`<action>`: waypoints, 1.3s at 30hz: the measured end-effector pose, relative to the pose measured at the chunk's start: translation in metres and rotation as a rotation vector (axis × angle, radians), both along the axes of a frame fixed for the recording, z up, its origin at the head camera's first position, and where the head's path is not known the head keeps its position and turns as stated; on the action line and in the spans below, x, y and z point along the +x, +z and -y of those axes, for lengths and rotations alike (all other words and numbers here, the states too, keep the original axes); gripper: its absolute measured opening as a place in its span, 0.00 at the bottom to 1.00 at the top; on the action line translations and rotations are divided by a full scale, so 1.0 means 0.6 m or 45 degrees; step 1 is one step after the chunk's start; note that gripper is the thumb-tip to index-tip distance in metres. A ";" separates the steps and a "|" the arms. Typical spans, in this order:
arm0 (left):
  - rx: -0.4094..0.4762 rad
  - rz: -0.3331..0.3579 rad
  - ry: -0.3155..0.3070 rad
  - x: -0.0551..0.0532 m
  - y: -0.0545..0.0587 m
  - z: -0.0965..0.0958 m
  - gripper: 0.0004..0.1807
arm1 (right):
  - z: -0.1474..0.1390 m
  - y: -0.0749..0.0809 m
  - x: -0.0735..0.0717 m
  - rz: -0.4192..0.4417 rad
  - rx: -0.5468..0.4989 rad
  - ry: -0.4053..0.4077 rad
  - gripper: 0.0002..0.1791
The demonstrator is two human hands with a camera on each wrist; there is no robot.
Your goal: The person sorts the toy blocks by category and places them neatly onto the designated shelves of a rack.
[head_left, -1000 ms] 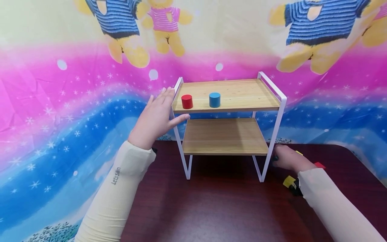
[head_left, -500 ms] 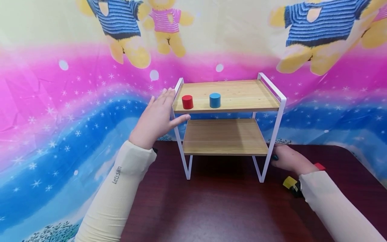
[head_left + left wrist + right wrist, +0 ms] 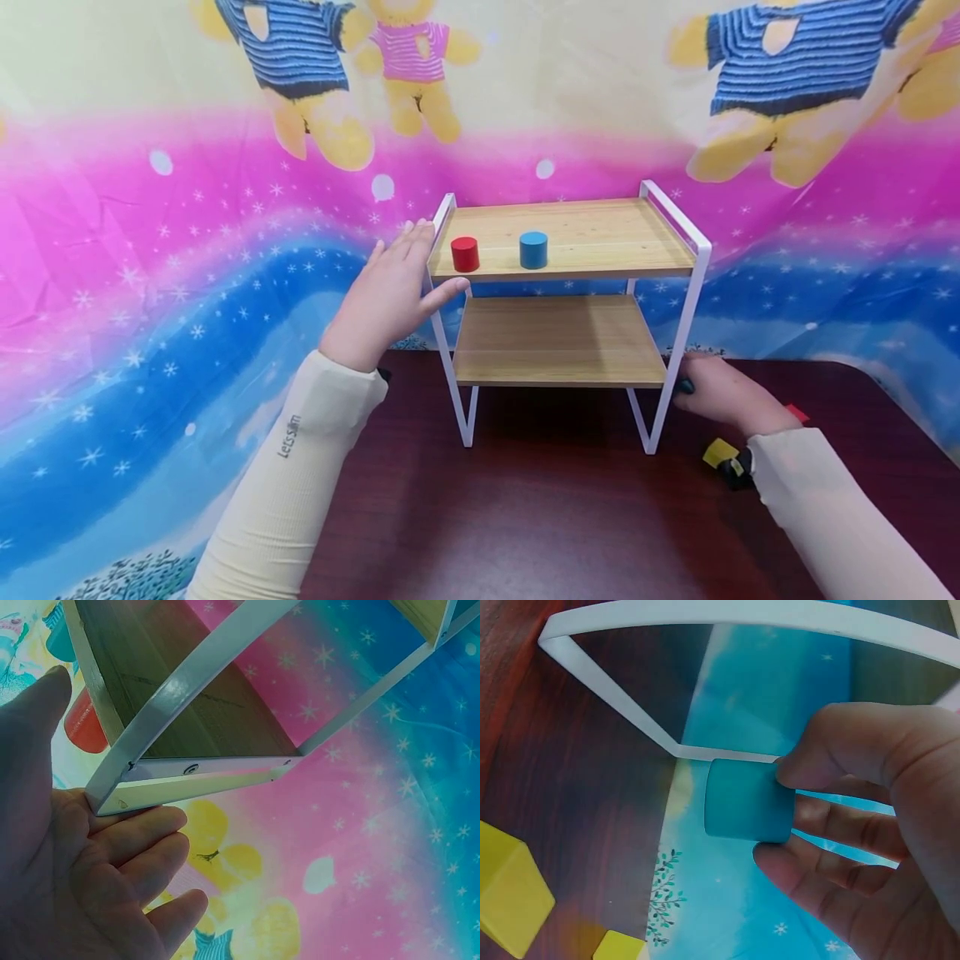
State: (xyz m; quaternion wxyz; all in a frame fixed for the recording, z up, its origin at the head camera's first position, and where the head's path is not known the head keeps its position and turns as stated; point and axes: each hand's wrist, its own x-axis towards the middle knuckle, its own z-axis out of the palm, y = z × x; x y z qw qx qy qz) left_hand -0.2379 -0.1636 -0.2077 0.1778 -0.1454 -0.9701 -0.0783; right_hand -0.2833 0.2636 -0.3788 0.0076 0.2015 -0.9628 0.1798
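My left hand (image 3: pixel 386 292) rests against the upper left corner of a two-tier wooden shelf with a white frame (image 3: pixel 686 333). Its fingers are extended and the thumb stands apart, as the left wrist view also shows. Near that thumb, a red cylinder block (image 3: pixel 465 254) stands on the top board, with a blue cylinder block (image 3: pixel 533 250) to its right. Beside the shelf's right leg, my right hand (image 3: pixel 723 392) pinches a teal cylinder block (image 3: pixel 746 799) between thumb and fingers. That block is mostly hidden in the head view.
On the dark wooden table (image 3: pixel 525 517), a yellow block (image 3: pixel 720 454) lies below my right wrist. Part of a red block (image 3: pixel 797 412) shows behind that wrist. Two yellow pieces appear in the right wrist view, the larger a yellow block (image 3: pixel 510 892). A printed cloth (image 3: pixel 225 208) hangs behind.
My right hand has shifted very slightly right, still pinching the teal block. A yellow bit visible behind it a second ago is now covered. My left thumb has lifted a little.
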 end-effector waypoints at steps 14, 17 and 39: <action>0.030 0.010 -0.006 0.002 0.002 -0.001 0.50 | -0.008 0.024 0.009 -0.063 0.059 0.003 0.14; 0.032 0.010 -0.011 0.001 0.002 -0.001 0.49 | -0.008 0.026 0.011 -0.074 0.052 0.012 0.13; 0.024 0.007 -0.014 -0.001 0.001 0.001 0.47 | -0.002 0.061 0.039 -0.082 0.048 0.022 0.10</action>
